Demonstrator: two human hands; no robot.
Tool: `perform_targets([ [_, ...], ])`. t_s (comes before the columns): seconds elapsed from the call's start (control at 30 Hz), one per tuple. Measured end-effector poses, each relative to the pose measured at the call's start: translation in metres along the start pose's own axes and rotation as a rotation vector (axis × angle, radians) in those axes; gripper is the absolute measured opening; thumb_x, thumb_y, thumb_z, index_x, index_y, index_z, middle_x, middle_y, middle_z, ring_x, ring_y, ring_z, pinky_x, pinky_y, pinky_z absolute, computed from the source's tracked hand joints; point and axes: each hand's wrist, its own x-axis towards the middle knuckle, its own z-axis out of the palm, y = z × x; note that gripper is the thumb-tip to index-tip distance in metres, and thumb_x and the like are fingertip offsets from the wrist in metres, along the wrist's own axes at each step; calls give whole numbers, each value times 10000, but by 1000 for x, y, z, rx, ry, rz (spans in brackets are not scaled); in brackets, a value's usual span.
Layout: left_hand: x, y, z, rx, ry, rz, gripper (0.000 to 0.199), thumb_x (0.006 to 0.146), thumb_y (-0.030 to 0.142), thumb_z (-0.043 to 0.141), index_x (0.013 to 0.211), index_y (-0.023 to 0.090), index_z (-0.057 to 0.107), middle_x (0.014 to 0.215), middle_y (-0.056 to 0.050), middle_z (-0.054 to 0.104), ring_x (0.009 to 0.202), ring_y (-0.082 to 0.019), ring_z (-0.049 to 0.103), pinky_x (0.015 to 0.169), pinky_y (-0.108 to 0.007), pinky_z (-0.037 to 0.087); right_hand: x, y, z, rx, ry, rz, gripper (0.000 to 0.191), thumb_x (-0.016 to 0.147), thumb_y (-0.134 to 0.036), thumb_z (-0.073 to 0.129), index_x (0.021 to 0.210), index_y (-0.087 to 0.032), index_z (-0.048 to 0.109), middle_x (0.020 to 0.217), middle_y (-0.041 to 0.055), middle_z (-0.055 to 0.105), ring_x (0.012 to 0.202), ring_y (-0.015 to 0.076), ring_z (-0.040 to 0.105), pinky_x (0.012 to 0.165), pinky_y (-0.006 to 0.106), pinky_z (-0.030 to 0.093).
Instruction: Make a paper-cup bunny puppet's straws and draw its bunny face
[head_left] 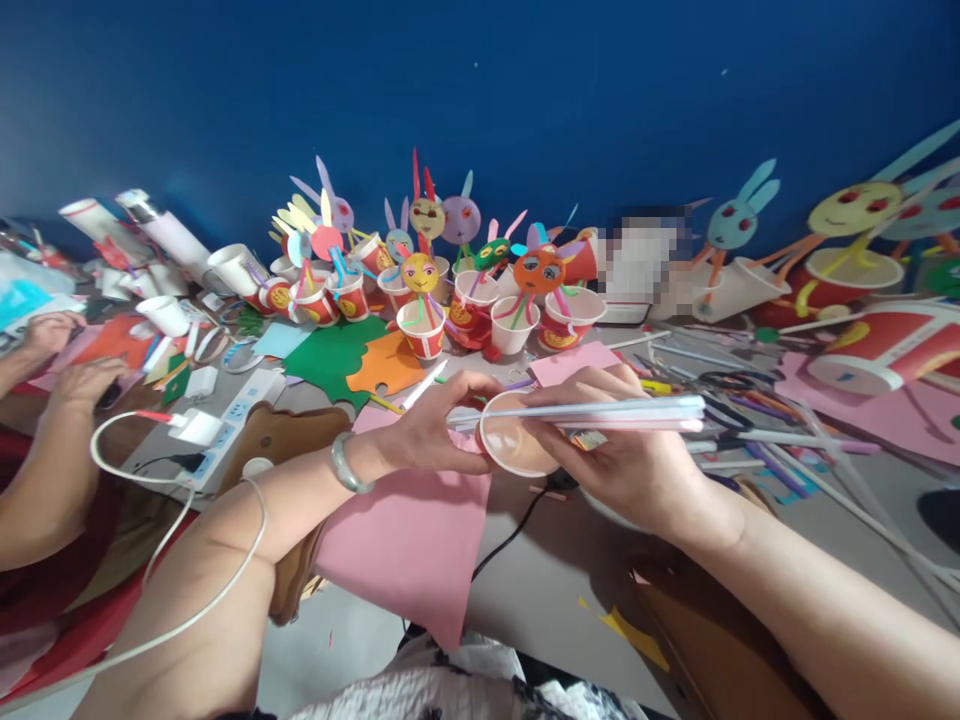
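A white paper cup (512, 452) is tilted so that its mouth faces me. My left hand (442, 425), with a pale bangle on its wrist, is closed around the cup's left side. In my right hand (622, 455) is a bundle of pale sticks (660, 412), pinched between thumb and fingers. They lie across the cup's mouth, and their far ends reach toward my left hand; whether they are straws or rolled paper I cannot tell. Beneath the cup and left forearm lies a sheet of pink paper (409, 540).
Several paper cups with bunny-faced figures (421, 275) line the blue wall. Coloured pens and sticks (757, 440) litter the right side. A power strip (240, 415) with a white cable stands left. Another person's hands (94, 385) work at the far left.
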Motion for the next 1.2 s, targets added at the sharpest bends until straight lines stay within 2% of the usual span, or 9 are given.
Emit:
perform_targets([
  [0.1, 0, 1, 0, 34, 9, -2, 710, 648, 318, 891, 1260, 218, 544, 1181, -83, 660, 1060, -241, 669, 916, -392, 560, -1, 0, -1, -48, -14, -14, 30, 935, -182, 607, 955, -197, 625, 824, 47, 728, 767, 241, 601, 696, 385, 411],
  [0.2, 0, 3, -2, 77, 3, -24, 728, 639, 327, 890, 1277, 221, 557, 1213, -97, 661, 1080, -264, 664, 913, -408, 564, -2, 0, 0, -72, -41, -3, 51, 938, -187, 596, 894, -191, 622, 771, 52, 699, 742, 242, 581, 699, 388, 403],
  [0.47, -1, -4, -3, 162, 9, 57, 806, 640, 347, 887, 1349, 225, 524, 1247, -111, 675, 1103, -276, 671, 919, -403, 557, -5, 2, 2, -70, -98, 16, 84, 934, -181, 568, 870, -183, 621, 822, 89, 692, 785, 260, 604, 747, 415, 413],
  [0.73, -2, -3, -3, 250, -43, 93, 798, 732, 430, 834, 1421, 236, 483, 1328, -129, 655, 1172, -288, 663, 985, -410, 538, -6, 1, 3, -81, -128, -24, 143, 945, -167, 531, 849, -179, 636, 788, 73, 682, 749, 225, 609, 744, 380, 405],
  [0.9, -1, -2, -6, 275, -109, 116, 849, 756, 481, 815, 1482, 255, 438, 1376, -136, 631, 1214, -306, 644, 1036, -432, 516, -6, 4, 5, -86, -195, -14, 155, 948, -168, 518, 842, -179, 630, 770, 71, 677, 703, 205, 591, 718, 352, 417],
  [1.03, -1, -3, -6, 311, -118, 112, 858, 765, 495, 804, 1497, 257, 425, 1380, -137, 629, 1225, -307, 639, 1035, -426, 515, -5, 6, 6, -66, -188, -3, 151, 953, -167, 513, 862, -192, 631, 809, 71, 705, 738, 210, 617, 733, 345, 430],
  [1.2, -4, -6, -3, 354, -181, 89, 801, 804, 495, 766, 1491, 245, 439, 1356, -134, 643, 1212, -292, 646, 1018, -412, 522, -4, 10, 9, -3, -306, 47, 186, 935, -146, 513, 799, -199, 628, 811, 65, 730, 728, 202, 642, 770, 347, 453],
])
